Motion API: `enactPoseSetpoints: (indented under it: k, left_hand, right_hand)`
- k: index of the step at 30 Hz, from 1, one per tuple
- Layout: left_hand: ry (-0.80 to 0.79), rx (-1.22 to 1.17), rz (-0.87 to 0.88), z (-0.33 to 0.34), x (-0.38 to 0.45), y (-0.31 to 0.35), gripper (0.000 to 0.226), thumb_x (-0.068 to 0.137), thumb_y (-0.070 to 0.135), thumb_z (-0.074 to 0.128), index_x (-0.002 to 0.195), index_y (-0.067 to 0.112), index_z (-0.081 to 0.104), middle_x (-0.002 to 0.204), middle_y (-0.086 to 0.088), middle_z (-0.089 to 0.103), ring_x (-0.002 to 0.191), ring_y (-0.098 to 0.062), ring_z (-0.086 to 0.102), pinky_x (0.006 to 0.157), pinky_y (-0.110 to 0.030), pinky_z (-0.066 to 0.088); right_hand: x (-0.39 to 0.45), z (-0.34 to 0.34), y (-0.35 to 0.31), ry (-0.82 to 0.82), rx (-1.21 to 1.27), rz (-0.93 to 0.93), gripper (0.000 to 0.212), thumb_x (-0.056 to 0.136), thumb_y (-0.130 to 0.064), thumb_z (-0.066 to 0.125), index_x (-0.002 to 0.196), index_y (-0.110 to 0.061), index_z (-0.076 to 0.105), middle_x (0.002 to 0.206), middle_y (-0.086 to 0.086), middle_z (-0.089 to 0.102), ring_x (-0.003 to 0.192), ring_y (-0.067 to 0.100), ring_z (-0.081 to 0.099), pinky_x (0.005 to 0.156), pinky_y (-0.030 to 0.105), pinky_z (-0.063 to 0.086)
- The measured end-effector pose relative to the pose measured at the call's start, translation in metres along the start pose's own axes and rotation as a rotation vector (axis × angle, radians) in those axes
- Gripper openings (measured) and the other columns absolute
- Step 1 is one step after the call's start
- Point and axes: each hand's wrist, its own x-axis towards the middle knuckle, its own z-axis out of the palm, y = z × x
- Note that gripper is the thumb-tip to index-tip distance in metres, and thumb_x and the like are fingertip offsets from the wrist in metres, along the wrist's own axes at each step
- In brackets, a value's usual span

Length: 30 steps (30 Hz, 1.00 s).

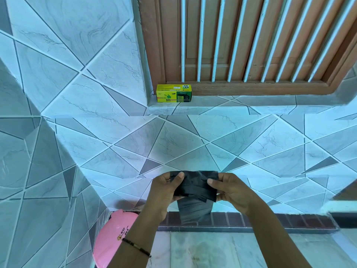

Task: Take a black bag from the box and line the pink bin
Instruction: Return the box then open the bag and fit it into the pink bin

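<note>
Black bag (195, 185): folded, partly opened out, held up in front of the tiled wall (193, 144) between both hands. A loose length of it hangs down below the hands, thin enough that the wall and skirting show dimly through it.

Left hand (166, 187): fingers curled round the bag's left end, thumb laid across the front of the plastic. Gripping the bag. A thin dark beaded bracelet (136, 246) sits on the left wrist.

Right hand (229, 187): thumb pressed on the front of the bag's right end, fingers behind it. Also gripping the bag. The two thumbs are near each other, with a band of black plastic between them.

Pink bin (113, 238): low in the view, left of and below the left forearm, against the wall corner. Only its rounded pink top shows; the inside cannot be seen. A small gold-coloured print is on it, too small to read.

Box (173, 93): yellow and green, lying on its long side on the tiled ledge (241, 105) at the foot of a brown wooden door (251, 45) with white bars. Well apart from the hands, above them in view. Readable on its front: "eco" and "bin"; the smaller print is not legible. Contents not visible.

Floor (212, 248): pale marble-look, with a dark red brick-pattern skirting strip (280, 220) along the wall base.
</note>
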Motion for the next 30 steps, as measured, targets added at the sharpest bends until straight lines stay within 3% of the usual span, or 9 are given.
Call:
enactPoseSetpoints:
  k: [3,8,11,13,15,17,20,26,30]
  left_hand:
    - [0.041,-0.025,-0.008,0.0,0.0,0.0,0.013,0.084,0.019,0.065,0.092,0.009,0.068,0.09,-0.011,0.072,0.079,-0.02,0.068,0.054,-0.025,0.056]
    - [0.039,0.039,-0.012,0.002,-0.003,-0.002,0.018,0.086,0.027,0.063,0.095,0.012,0.067,0.097,-0.01,0.072,0.087,-0.021,0.068,0.066,-0.032,0.059]
    - [0.118,0.593,0.14,0.001,-0.004,-0.004,0.041,0.083,0.047,0.06,0.112,0.018,0.059,0.111,-0.006,0.069,0.09,-0.018,0.065,0.083,-0.035,0.056]
    - [0.164,0.953,0.214,0.002,-0.005,-0.008,0.066,0.081,0.055,0.057,0.134,0.02,0.04,0.138,-0.003,0.052,0.117,-0.021,0.054,0.1,-0.037,0.043]
    - [0.113,1.025,0.335,0.005,-0.007,-0.01,0.072,0.081,0.054,0.057,0.141,0.024,0.031,0.15,0.002,0.034,0.135,-0.02,0.036,0.109,-0.038,0.035]
    - [-0.01,1.018,0.46,0.008,-0.006,-0.012,0.055,0.079,0.052,0.058,0.129,0.031,0.047,0.141,0.007,0.045,0.128,-0.015,0.042,0.107,-0.038,0.039]
    - [-0.117,1.061,0.463,0.015,-0.011,-0.013,0.041,0.074,0.054,0.056,0.109,0.033,0.062,0.113,0.012,0.063,0.107,-0.01,0.056,0.093,-0.034,0.047]
    - [-0.116,1.116,0.495,0.021,-0.016,-0.009,0.043,0.077,0.056,0.06,0.113,0.034,0.057,0.114,0.013,0.066,0.104,-0.01,0.06,0.088,-0.031,0.049]
    - [-0.088,1.268,0.526,0.03,-0.017,-0.008,0.051,0.077,0.064,0.053,0.12,0.036,0.052,0.113,0.013,0.067,0.103,-0.013,0.061,0.083,-0.027,0.046]
  right_hand:
    - [-0.001,0.001,0.003,0.049,0.019,-0.027,0.011,0.085,-0.013,0.064,0.092,-0.008,0.071,0.085,0.009,0.071,0.071,0.021,0.061,0.06,0.029,0.05]
    - [-0.002,0.012,0.005,0.127,0.059,-0.065,0.008,0.087,-0.011,0.061,0.087,-0.01,0.068,0.071,-0.001,0.071,0.062,0.011,0.063,0.055,0.027,0.049]
    - [-0.002,0.014,0.007,0.182,0.063,-0.064,0.011,0.087,-0.015,0.061,0.091,-0.007,0.067,0.077,0.003,0.07,0.064,0.012,0.064,0.054,0.028,0.05]
    - [-0.001,0.014,0.009,0.223,0.058,-0.055,0.014,0.086,-0.019,0.063,0.091,-0.007,0.066,0.078,0.003,0.07,0.067,0.015,0.065,0.054,0.028,0.05]
    - [0.0,0.015,0.01,0.252,0.046,-0.038,0.016,0.085,-0.022,0.064,0.09,-0.007,0.066,0.074,0.003,0.07,0.066,0.016,0.065,0.052,0.026,0.049]
    - [0.001,0.017,0.011,0.254,0.045,-0.018,0.017,0.085,-0.022,0.064,0.087,-0.006,0.066,0.07,0.003,0.068,0.06,0.015,0.062,0.048,0.024,0.047]
    - [0.0,0.019,0.012,0.23,0.063,0.013,0.02,0.085,-0.022,0.064,0.087,-0.002,0.066,0.068,0.008,0.066,0.054,0.016,0.057,0.049,0.024,0.046]
    - [-0.001,0.019,0.01,0.249,-0.038,-0.007,0.021,0.085,-0.022,0.065,0.088,-0.002,0.068,0.07,0.009,0.069,0.056,0.018,0.059,0.052,0.025,0.047]
    - [0.001,0.022,0.008,0.321,-0.13,-0.082,0.009,0.082,-0.018,0.069,0.076,-0.012,0.069,0.065,0.002,0.071,0.06,0.016,0.065,0.051,0.025,0.05]
